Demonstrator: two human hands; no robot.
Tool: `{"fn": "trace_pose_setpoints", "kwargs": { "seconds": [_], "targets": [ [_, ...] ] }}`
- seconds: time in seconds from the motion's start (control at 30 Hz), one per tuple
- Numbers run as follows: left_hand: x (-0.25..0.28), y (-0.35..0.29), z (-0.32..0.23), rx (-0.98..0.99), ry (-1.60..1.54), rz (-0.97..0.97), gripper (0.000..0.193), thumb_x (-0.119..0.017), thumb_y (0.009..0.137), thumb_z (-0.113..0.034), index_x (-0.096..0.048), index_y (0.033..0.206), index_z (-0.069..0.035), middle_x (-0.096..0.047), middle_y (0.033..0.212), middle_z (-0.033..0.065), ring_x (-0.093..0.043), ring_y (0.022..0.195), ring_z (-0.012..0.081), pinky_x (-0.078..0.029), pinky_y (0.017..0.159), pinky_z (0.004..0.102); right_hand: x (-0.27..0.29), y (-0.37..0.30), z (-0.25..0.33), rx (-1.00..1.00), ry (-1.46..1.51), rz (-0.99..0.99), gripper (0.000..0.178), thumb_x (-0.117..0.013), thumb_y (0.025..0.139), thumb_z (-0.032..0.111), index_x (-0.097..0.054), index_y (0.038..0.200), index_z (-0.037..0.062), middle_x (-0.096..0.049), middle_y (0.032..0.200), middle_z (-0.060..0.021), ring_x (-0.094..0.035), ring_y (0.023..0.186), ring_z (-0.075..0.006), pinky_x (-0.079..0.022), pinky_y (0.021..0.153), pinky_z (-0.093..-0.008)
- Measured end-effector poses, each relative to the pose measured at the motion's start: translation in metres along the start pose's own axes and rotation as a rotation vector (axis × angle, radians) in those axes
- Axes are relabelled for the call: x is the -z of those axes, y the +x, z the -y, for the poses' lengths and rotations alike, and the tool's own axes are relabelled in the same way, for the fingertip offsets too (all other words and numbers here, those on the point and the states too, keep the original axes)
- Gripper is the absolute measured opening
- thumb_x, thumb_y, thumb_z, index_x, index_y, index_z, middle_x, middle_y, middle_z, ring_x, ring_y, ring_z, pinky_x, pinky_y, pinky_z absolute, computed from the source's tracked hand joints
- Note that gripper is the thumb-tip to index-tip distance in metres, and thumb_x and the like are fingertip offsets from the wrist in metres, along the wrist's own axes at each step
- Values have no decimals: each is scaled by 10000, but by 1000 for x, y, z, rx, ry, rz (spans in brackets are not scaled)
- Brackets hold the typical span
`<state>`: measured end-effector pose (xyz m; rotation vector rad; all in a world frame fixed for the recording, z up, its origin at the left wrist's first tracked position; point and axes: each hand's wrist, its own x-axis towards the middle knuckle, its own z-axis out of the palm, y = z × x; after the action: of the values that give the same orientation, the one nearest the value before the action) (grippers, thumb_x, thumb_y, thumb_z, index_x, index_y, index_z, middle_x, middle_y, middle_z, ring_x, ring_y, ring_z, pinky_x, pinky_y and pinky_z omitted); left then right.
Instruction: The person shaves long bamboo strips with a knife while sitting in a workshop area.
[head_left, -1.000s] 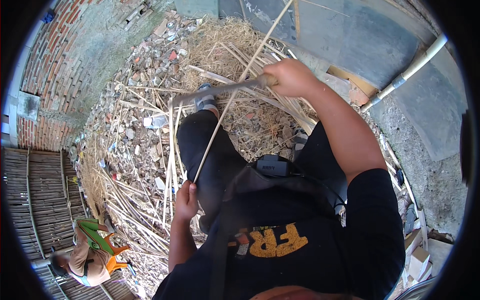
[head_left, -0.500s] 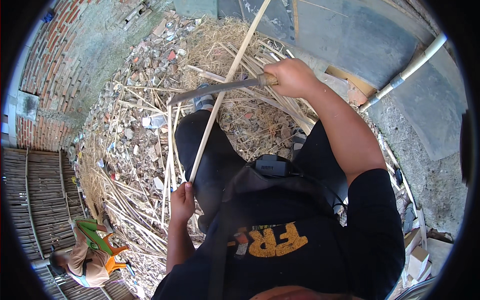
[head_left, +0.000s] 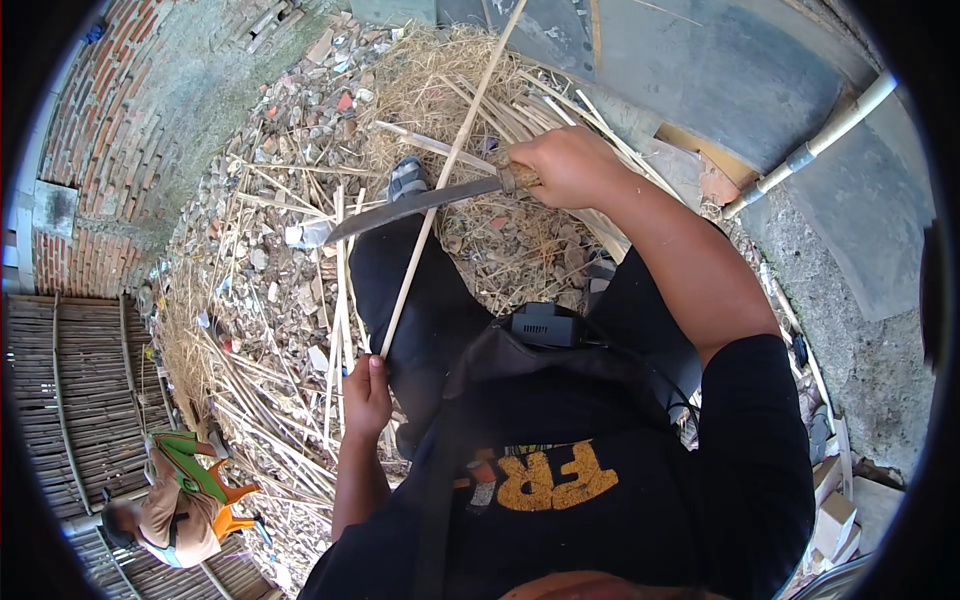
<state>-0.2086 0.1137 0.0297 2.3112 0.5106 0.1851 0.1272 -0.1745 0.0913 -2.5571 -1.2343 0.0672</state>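
Note:
My right hand (head_left: 572,168) is closed round the wooden handle of a machete (head_left: 415,203), whose long dark blade points left. The blade lies across a long pale bamboo strip (head_left: 458,140), around the strip's middle. My left hand (head_left: 367,397) grips the strip's near end beside my left leg, thumb on top. From there the strip slants up and away to the right, past my left foot, beyond the top of the picture. Other thin strips (head_left: 342,300) lie next to my left hand, by my knee.
Rubble, dry grass and scattered bamboo strips (head_left: 250,400) cover the ground. A pile of strips (head_left: 540,115) lies beyond my right hand. Grey panels (head_left: 720,70) and a pipe (head_left: 830,130) lean at the right. Far left, a person (head_left: 175,520) sits on an orange chair near a bamboo wall (head_left: 85,390).
My right hand has come slightly nearer and left, bringing the machete blade down along the strip toward me. My left hand keeps its hold, almost still.

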Motion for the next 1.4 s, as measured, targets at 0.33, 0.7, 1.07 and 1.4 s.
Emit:
{"fn": "trace_pose_setpoints", "kwargs": {
  "seconds": [0.33,0.7,1.07,1.4],
  "targets": [
    [-4,-1,-6,-31,237,-55,419,-429,1083,-334,-606,871,-20,-571,610,168,-580,542,347,-428,533,450,-22,19,-3,-101,149,-7,197,-685,787,171,-687,981,136,-709,854,-126,-703,866,-346,-547,722,-487],
    [-15,-9,-11,-131,399,-204,293,-481,1055,-257,-615,913,-40,-602,642,198,-612,587,425,-448,533,504,-22,16,-34,-166,161,-50,259,-680,764,158,-686,1020,118,-712,862,-130,-704,862,-339,-558,733,-475],
    [-22,-12,8,-66,451,-143,310,-478,1055,-290,-618,938,-39,-647,755,235,-635,674,459,-482,597,549,-20,17,-27,-6,175,20,146,-682,763,151,-647,883,76,-656,745,-154,-668,755,-370,-514,664,-480],
    [-21,-14,11,-80,479,-174,307,-473,1055,-305,-614,932,-61,-634,701,228,-621,632,465,-472,566,558,-28,14,-5,-25,176,-7,179,-691,758,166,-655,910,78,-679,786,-156,-669,762,-387,-523,675,-481]
  ]
}}
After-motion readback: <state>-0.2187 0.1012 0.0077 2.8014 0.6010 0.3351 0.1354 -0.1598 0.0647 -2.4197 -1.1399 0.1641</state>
